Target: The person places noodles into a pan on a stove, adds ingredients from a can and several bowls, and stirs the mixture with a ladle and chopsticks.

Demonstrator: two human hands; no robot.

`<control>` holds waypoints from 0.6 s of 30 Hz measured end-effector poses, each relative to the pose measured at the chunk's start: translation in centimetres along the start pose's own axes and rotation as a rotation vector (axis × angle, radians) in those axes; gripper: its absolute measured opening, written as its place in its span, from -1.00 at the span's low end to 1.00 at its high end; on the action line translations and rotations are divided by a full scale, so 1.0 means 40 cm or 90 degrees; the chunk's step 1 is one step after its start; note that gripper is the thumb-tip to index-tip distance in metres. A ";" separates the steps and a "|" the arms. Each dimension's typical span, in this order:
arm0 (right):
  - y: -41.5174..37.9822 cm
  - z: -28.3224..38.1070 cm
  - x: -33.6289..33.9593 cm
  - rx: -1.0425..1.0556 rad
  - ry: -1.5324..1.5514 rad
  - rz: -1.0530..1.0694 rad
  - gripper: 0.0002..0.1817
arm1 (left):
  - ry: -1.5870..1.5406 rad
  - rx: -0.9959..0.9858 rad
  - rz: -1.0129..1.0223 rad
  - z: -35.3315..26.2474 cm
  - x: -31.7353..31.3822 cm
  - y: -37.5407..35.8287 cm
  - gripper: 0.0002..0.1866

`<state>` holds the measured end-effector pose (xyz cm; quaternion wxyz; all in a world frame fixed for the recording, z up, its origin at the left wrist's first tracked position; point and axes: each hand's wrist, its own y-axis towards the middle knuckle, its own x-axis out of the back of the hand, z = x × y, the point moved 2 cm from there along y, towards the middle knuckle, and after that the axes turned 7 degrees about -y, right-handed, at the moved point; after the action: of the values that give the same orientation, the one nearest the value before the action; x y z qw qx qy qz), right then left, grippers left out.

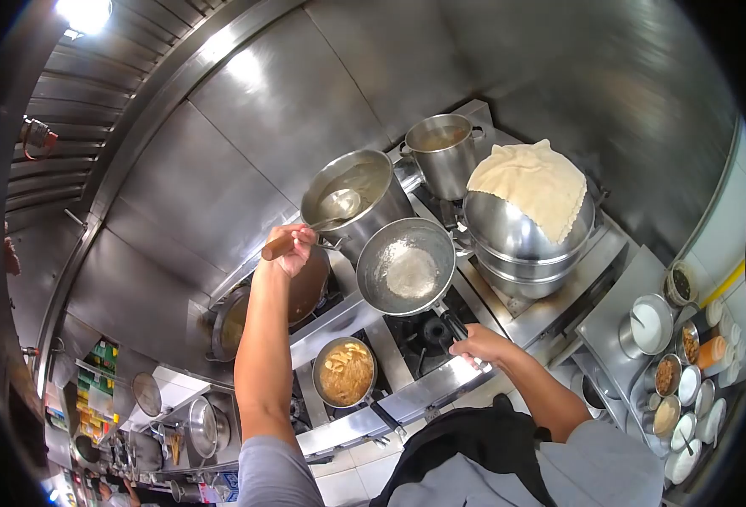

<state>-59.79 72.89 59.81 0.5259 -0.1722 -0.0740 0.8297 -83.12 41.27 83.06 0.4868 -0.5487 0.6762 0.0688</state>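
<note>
My left hand [292, 251] is closed around the wooden handle of a ladle [340, 204]. Its metal bowl is over the mouth of a large stockpot [368, 160] holding pale liquid. In my right hand [479, 345] is the dark handle of a frying pan [381, 291], which is tilted above the stove and has a whitish patch on its inner base. Below it on a burner sits a smaller pan [345, 373] with pale pieces in brownish liquid.
A steamer [525, 269] with a beige cloth [532, 179] on its domed lid stands to the right. Behind is a steel pot [442, 160]. Pots crowd the stove's left side. Several small bowls and a white-filled pot [647, 326] occupy the right counter.
</note>
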 end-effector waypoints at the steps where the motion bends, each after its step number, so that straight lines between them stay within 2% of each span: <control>1: -0.002 0.004 -0.001 0.000 -0.001 0.001 -0.82 | -0.018 -0.004 0.015 -0.002 -0.006 -0.016 -0.88; 7: -0.011 0.033 -0.011 0.005 -0.037 0.010 -0.81 | 0.041 -0.059 0.051 0.055 -0.055 -0.187 -0.89; 9: -0.013 0.038 -0.014 -0.014 -0.049 0.012 -0.82 | 0.038 -0.068 0.087 0.110 -0.071 -0.259 -0.79; 10: 0.000 0.023 -0.012 -0.015 -0.047 0.019 -0.82 | 0.040 -0.060 0.073 0.123 -0.053 -0.280 -0.69; 13: -0.010 0.049 -0.024 -0.018 -0.075 0.012 -0.82 | -0.022 -0.026 0.134 0.210 -0.019 -0.351 -0.62; 16: -0.016 0.052 -0.033 -0.018 -0.058 0.013 -0.82 | -0.084 0.017 0.121 0.301 0.045 -0.392 -0.59; 17: -0.022 0.051 -0.035 -0.013 -0.052 0.019 -0.83 | -0.137 0.061 0.154 0.325 0.084 -0.395 -0.54; 18: -0.019 0.039 -0.032 -0.018 -0.034 0.030 -0.83 | -0.104 0.046 0.122 0.349 0.130 -0.397 -0.55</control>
<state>-59.22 72.16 61.73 0.5016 -0.1590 -0.0960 0.8450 -61.72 40.35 79.05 0.5514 -0.4561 0.6854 0.1349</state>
